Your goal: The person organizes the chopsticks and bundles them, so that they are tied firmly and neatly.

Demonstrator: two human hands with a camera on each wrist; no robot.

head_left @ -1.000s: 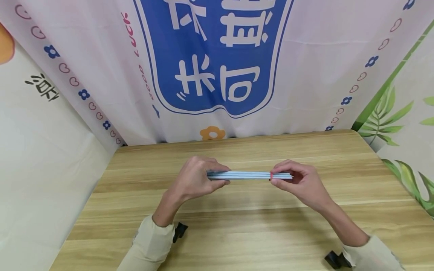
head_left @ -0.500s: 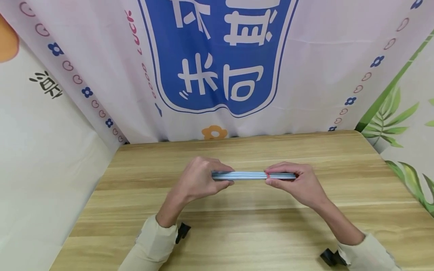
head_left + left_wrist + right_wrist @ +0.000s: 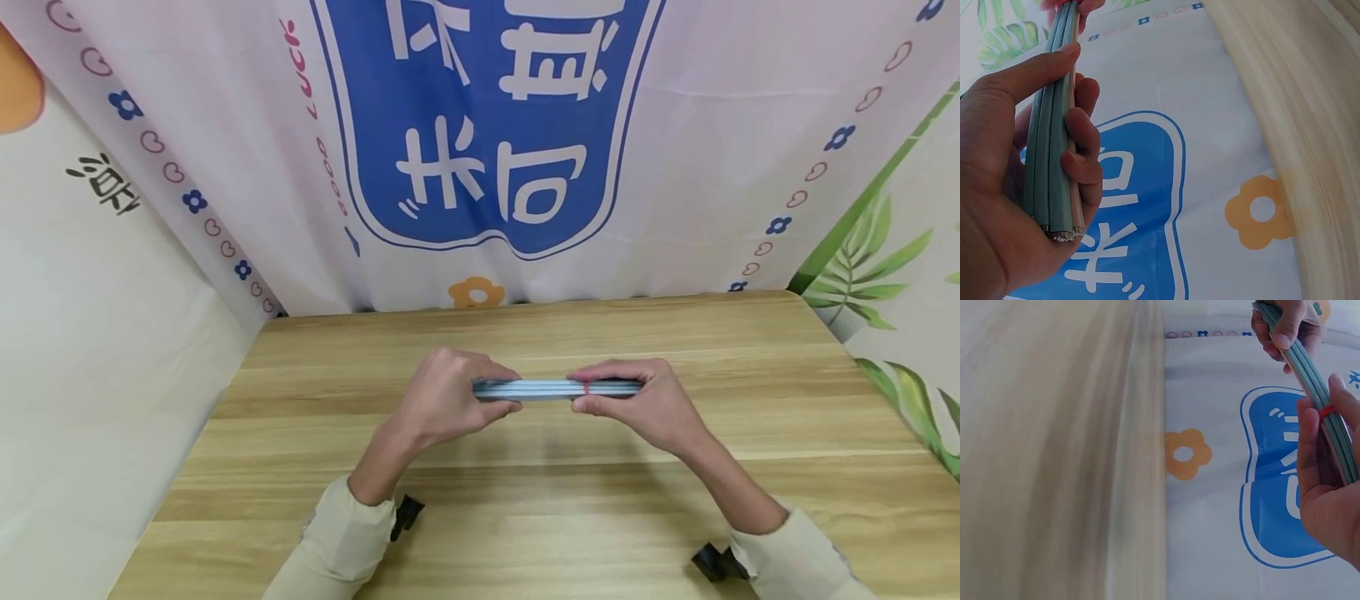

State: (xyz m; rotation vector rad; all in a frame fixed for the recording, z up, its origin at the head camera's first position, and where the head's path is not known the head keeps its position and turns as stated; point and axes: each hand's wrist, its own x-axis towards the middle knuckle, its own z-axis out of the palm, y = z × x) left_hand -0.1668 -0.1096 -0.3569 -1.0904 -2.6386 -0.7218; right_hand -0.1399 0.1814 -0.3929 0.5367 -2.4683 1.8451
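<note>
Rods, a bundle of thin pale blue-green ones, lie level above the middle of the wooden table, held at both ends. The left hand grips the left end, thumb on the near side and fingers curled over the far side. The right hand clasps the right part, thumb and fingers pinching at a red band wrapped round the bundle. Behind the table hangs a curtain with a blue emblem and an orange flower.
</note>
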